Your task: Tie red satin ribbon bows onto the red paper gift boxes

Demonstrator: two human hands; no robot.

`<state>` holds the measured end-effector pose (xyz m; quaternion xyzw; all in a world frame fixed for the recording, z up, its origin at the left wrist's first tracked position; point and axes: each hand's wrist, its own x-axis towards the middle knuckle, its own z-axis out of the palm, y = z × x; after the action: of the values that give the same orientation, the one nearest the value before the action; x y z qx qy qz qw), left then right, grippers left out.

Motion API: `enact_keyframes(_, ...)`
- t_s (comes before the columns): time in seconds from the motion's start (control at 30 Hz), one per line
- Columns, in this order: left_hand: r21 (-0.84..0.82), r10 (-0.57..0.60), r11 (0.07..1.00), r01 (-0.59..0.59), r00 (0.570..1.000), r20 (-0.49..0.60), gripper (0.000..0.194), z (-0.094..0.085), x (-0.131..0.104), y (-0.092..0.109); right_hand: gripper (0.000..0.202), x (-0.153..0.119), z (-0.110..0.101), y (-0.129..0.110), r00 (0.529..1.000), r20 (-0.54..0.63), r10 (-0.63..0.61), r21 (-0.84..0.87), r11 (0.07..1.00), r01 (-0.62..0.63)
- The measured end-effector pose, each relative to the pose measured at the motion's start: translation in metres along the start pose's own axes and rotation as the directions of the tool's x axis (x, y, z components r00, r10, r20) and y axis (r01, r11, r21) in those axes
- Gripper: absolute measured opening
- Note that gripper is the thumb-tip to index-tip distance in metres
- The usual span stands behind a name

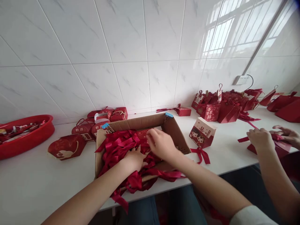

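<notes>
A cardboard box (177,137) stands in front of me, heaped with shiny dark red ribbons (122,143). My left hand (134,159) lies on the ribbons inside, fingers apart and partly sunk among them. Above the box's middle, my right hand (161,144) is closed with its fingers curled together; whatever it may hold is hidden. Red printed card (142,133) shows behind my hands at the box's back. Several ribbons hang over the near side. Just right of the box, a red and cream gift box (202,132) sits beside a loose ribbon bow (201,155).
A red basin (44,126) of small items stands far left, near several red gift boxes (82,129). Many red gift bags (228,111) line the wall at right. Another person's hands (261,139) handle a red box with ribbon. A power socket (241,80) is on the tiled wall.
</notes>
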<state>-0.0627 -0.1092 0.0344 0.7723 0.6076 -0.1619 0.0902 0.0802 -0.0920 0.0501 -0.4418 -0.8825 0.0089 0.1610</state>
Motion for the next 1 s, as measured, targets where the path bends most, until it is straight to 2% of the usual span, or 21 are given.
enact_keyframes(0.07, 0.021, -0.008, 1.0, 0.008, 0.999, 0.044, 0.037, 0.0, -0.006, 0.004, 0.025, 0.018, 0.0, 0.025, 0.989, 0.141, -0.04, -0.035, 0.998, 0.045)
enact_keyframes(0.13, 0.036, -0.015, 0.999, 0.013, 0.998, 0.062, 0.038, 0.0, -0.012, 0.008, 0.018, 0.031, 0.009, 0.04, 0.957, 0.268, -0.116, -0.027, 0.992, 0.127)
enact_keyframes(0.27, 0.042, -0.024, 0.999, 0.021, 0.997, 0.078, 0.036, -0.001, -0.016, 0.009, 0.045, 0.042, 0.035, 0.044, 0.901, 0.386, -0.196, -0.007, 0.976, 0.216)
enact_keyframes(0.47, 0.05, -0.032, 0.998, 0.027, 0.994, 0.108, 0.036, -0.003, -0.009, 0.007, 0.045, 0.044, 0.045, 0.039, 0.864, 0.446, -0.234, 0.057, 0.971, 0.233)
enact_keyframes(0.63, 0.053, -0.026, 0.998, 0.02, 0.992, 0.123, 0.036, -0.005, -0.007, 0.006, 0.02, 0.046, 0.049, 0.038, 0.847, 0.447, -0.286, 0.142, 0.958, 0.249)
enact_keyframes(0.7, 0.055, -0.021, 0.998, 0.013, 0.99, 0.139, 0.037, -0.006, -0.006, 0.005, 0.013, 0.046, 0.051, 0.039, 0.851, 0.429, -0.302, 0.18, 0.952, 0.247)
enact_keyframes(0.83, 0.059, -0.008, 0.998, -0.002, 0.984, 0.177, 0.039, -0.009, -0.006, 0.004, 0.018, 0.047, 0.051, 0.041, 0.867, 0.4, -0.298, 0.267, 0.943, 0.2)
enact_keyframes(1.0, 0.049, 0.012, 0.999, -0.021, 0.984, 0.176, 0.04, -0.012, -0.006, 0.003, 0.026, 0.045, 0.035, 0.047, 0.92, 0.331, -0.212, 0.388, 0.919, 0.072)
